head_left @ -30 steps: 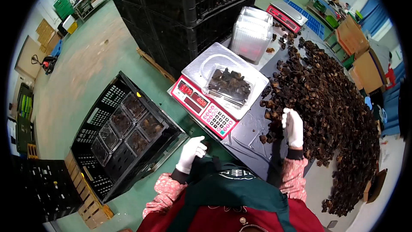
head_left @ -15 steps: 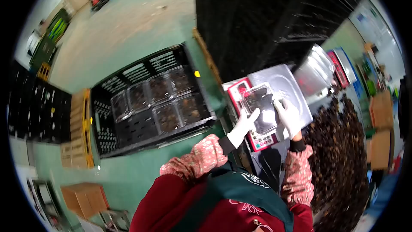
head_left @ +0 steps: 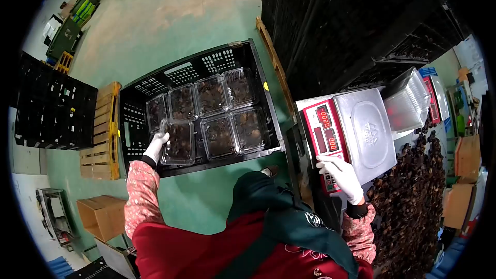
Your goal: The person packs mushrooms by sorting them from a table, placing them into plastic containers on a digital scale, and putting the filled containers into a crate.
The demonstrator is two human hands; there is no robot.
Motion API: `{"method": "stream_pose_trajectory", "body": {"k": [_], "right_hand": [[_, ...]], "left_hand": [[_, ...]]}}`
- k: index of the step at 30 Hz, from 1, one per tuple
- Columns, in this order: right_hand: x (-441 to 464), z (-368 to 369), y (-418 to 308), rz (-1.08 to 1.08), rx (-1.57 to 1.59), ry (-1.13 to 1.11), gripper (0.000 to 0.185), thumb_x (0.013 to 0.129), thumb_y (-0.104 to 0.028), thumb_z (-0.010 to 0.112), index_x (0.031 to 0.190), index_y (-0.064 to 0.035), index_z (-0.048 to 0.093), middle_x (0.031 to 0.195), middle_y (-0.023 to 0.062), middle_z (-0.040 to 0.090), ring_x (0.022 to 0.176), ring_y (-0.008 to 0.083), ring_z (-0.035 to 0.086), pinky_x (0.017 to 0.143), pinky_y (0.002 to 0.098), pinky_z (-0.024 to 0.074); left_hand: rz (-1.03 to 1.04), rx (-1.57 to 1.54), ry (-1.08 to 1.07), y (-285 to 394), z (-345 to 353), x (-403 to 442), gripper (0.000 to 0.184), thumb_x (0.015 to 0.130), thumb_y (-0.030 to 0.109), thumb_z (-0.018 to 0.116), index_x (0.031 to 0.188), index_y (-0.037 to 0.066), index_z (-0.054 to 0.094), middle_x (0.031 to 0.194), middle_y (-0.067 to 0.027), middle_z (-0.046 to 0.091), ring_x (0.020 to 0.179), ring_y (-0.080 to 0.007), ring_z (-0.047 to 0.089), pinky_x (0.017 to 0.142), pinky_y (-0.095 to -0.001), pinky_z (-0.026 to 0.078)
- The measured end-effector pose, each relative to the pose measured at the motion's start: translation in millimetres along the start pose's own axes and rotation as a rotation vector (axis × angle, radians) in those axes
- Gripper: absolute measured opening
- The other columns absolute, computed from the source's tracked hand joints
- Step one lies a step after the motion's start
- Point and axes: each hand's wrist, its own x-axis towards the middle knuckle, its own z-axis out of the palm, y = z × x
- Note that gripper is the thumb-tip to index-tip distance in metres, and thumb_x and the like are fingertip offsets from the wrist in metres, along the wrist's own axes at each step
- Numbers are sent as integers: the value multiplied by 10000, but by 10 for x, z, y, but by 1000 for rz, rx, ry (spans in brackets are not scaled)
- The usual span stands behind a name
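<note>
Tub [head_left: 179, 145] lies at the near-left of the crate [head_left: 135, 132], its long axis running away from you, a narrow gap parting it from the next tub [head_left: 217, 135] to its right. Your left hand [head_left: 156, 146], much the nearer, grips its left edge; your right hand [head_left: 342, 176], well off to the right, is loosely open and empty above the scale's [head_left: 367, 129] keypad, contact unclear.

And the counter [head_left: 333, 204] is loaded: scale [head_left: 367, 137] at its left end, clear stack [head_left: 408, 106] just beyond, second scale [head_left: 435, 95] past that, dark heap [head_left: 408, 201] sprawling down the right! Over on the green floor [head_left: 206, 18], one pallet [head_left: 105, 129] left, another [head_left: 271, 57] by the counter; and the crate [head_left: 150, 165] carries tubs [head_left: 211, 95] in two rows.
</note>
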Motion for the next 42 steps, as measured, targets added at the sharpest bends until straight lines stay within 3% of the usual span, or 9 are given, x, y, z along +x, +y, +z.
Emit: {"method": "stream_pose_trajectory", "body": {"k": [4,6,9,13,19,21,26,36,42], "right_hand": [[-138,-106,106,21,74,123,297,988,-113,542,1251,-4,623,1064,72,694,940,130,637,868,270,499],[-268,-173,145,20,83,195,298,991,-116,537,1253,0,621,1073,75,692,949,133,636,872,275,498],[-583,-317,353,80,111,331,312,990,-118,541,1271,-1,611,1080,83,691,945,140,639,880,282,496],[-1274,-373,548,137,246,672,287,1002,-162,534,1218,1,630,1053,73,688,888,124,633,826,266,497],[-1182,-189,1899,145,353,1222,287,1021,-193,514,1198,-10,647,982,43,692,833,97,614,780,243,488],[-1248,74,2162,233,331,1348,265,1008,-172,542,1168,0,664,959,40,699,828,96,624,782,241,500],[-1521,850,3044,556,48,1434,304,959,-274,587,1167,-72,680,1099,124,697,1019,238,669,901,325,499],[-1812,1478,3313,753,261,1647,300,974,-231,581,1151,-7,674,869,53,698,767,109,643,735,267,517],[-1992,869,3379,674,44,1644,328,954,-297,556,1119,-43,686,1057,171,696,989,333,660,895,373,509]], "left_hand": [[-131,292,-111,-182,333,164,476,1009,404,521,1340,69,454,1276,-106,578,1167,-284,559,1001,-422,459],[-27,1127,-235,-265,305,548,868,948,650,413,1532,30,244,1539,-176,362,1401,-301,387,1157,-389,294],[-60,1848,-409,-9,780,692,784,952,655,362,1378,17,522,1443,-183,494,1399,-318,392,1164,-401,271],[58,1664,-636,1534,2233,-300,574,981,559,469,997,24,676,670,-78,690,615,-210,680,602,-339,517],[1196,709,-1271,1711,5720,-616,218,1021,138,503,1021,-12,661,863,-49,654,761,-96,598,714,-245,483],[1600,424,-1249,1480,6687,-989,138,958,86,553,973,1,660,888,-148,616,851,-311,613,764,-359,482],[2241,232,-764,976,8879,-1214,229,911,157,614,1116,104,701,1054,-137,662,1000,-337,625,877,-417,499],[1817,393,-1181,1233,9958,-916,100,911,100,640,919,2,627,903,-142,621,856,-318,612,789,-367,488],[2078,392,-812,1511,10892,-562,166,957,151,551,936,-7,599,933,-174,597,886,-350,575,813,-416,463]]}}
